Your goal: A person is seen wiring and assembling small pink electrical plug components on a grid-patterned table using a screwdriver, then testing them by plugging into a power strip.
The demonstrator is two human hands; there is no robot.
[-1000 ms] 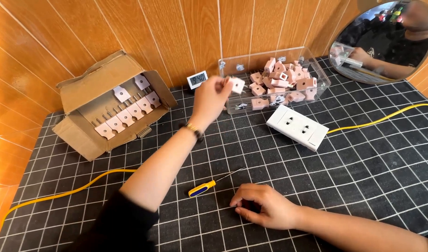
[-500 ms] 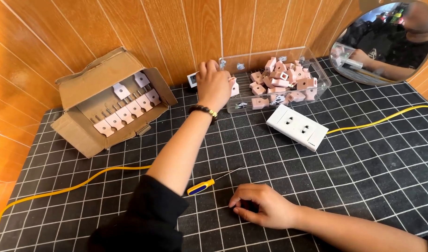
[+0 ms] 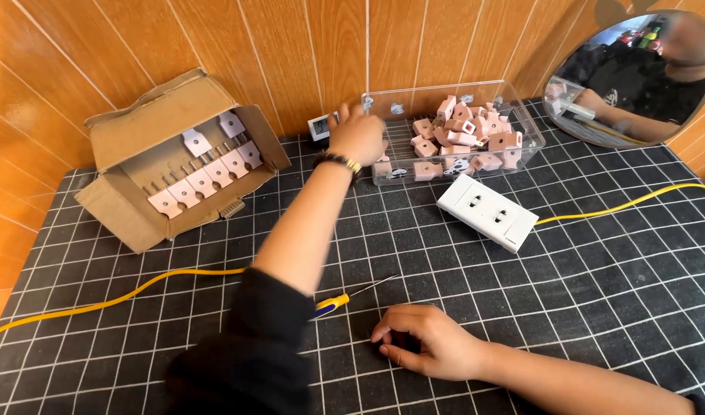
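Fingers curled at the clear bin's (image 3: 514, 123) rim, left hand (image 3: 358, 137) has swung in over the pink plugs (image 3: 452, 142); whether it's grasping one, can't tell. Right hand (image 3: 425, 342) stays closed on the mat (image 3: 598, 292).

Open brown cardboard box (image 3: 168, 165), far left of the worktop (image 3: 598, 292), tipped on its side. Clear plastic bin (image 3: 452, 138), rear centre. Small white-framed screen (image 3: 319, 127), between them, against the wall.

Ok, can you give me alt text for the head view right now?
The left hand reaches into a clear box of pink plugs, while the right hand rests on the black grid mat beside a screwdriver. A white socket block lies nearby.
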